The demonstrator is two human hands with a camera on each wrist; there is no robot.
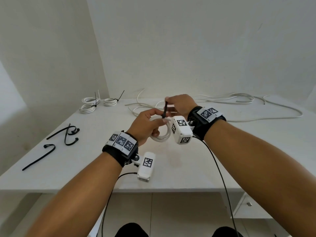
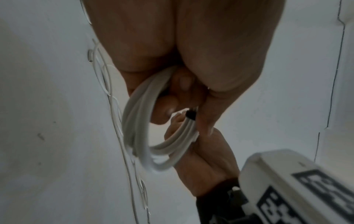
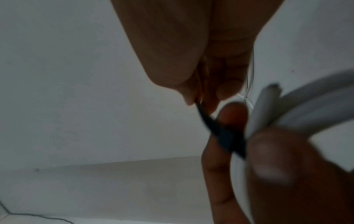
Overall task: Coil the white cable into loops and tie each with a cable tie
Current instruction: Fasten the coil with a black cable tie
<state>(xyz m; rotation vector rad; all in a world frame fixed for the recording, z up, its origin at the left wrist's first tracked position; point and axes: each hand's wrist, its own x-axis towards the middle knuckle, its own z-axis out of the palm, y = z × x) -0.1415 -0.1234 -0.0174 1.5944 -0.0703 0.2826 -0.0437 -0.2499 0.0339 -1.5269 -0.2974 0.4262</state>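
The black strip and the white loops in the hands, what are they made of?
The black cable tie looks like thin, matte, bendy plastic, since it curves while pulled. The white cable coil seems to have a smooth plastic or rubbery jacket with a faint sheen; its inside isn't visible.

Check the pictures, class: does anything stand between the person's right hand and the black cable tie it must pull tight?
Nothing visible does. The right hand already pinches the cable tie, which wraps the white coil held by the left hand.

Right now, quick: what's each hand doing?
Left hand: grips the coiled white cable, fingers curled round it.
Right hand: pinches the tail of the black cable tie wrapped round the coil.
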